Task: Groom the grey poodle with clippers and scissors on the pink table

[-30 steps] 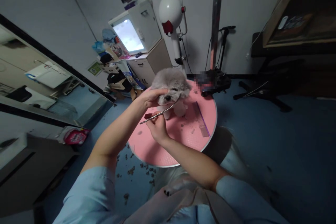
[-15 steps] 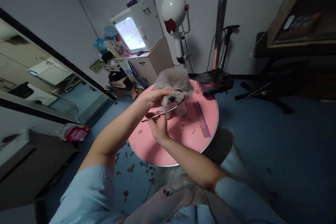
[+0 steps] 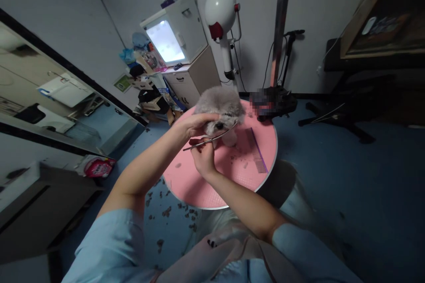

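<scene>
A small grey fluffy dog point(image 3: 219, 105) stands on a round pink grooming table point(image 3: 232, 177). My left hand point(image 3: 195, 124) is closed around the dog's muzzle and holds its head. My right hand point(image 3: 203, 158) grips curved silver scissors point(image 3: 212, 139), whose blades point right and reach the dog's face just under my left hand's fingers. A purple comb point(image 3: 256, 155) lies flat on the table to the right of the dog. Small tufts of cut hair lie on the pink top near the comb.
A metal grooming arm post point(image 3: 278, 31) rises behind the table. A white stand dryer point(image 3: 222, 13) and a lit white cabinet point(image 3: 174, 35) stand at the back. Hair clippings point(image 3: 166, 212) litter the blue floor on the left. A mirror point(image 3: 49, 93) runs along the left wall.
My right hand and the scissors have moved slightly up and right, closer to the dog's face. My left hand keeps its hold on the muzzle.
</scene>
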Demonstrator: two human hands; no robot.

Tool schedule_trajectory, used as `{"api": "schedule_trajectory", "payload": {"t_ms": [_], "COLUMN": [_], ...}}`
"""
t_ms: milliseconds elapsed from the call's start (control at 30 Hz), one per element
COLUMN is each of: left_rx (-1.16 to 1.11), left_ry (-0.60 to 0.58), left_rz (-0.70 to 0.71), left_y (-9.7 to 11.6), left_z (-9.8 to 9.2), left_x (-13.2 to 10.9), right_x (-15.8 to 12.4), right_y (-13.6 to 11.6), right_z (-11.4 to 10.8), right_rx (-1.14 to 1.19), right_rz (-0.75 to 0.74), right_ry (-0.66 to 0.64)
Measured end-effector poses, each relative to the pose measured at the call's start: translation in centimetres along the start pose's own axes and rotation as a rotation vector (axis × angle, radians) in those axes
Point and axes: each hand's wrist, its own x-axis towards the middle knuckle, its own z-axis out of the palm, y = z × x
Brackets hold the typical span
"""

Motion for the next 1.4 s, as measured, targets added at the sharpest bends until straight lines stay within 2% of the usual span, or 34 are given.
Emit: {"api": "schedule_trajectory", "payload": {"t_ms": [100,267,500,600,1000,1167,1267,1400], "left_rx": [0.019,0.016,0.003,-0.001,0.015,0.013,0.008,-0.012], "left_ry": [0.0,-0.028,-0.056,-0.044,-0.029,-0.041,-0.027,-0.045], "left_rz": [0.042,0.005,0.056,0.056,0.054,0.061,0.057,0.054], "left_y": [-0.1,-0.1,-0.4,-0.3,-0.2,-0.1,0.0,0.5], "left_z": [-0.2,-0.5,-0.8,-0.7,-0.7,-0.6,-0.3,-0.2], "left_x": [0.1,0.3,0.6,0.4,-0.2,-0.3,-0.4,-0.3], "right_x": [-0.1,0.1,-0.2,-0.4,-1.1,-1.1,-1.7,-3.6], "right_y": [0.0,0.1,0.6,0.6,0.8,0.8,0.7,0.3], "right_z": [0.0,0.0,-0.2,-0.4,-0.9,-1.4,-1.4,-0.8], "right_rx": [0.01,0.003,0.031,0.037,0.014,0.018,0.062,0.187], "right_rz": [0.03,-0.012,0.04,0.012,0.118,0.111,0.134,0.23], "right_ry": [-0.008,0.005,-0.015,-0.031,-0.06,-0.056,-0.055,-0.151]}}
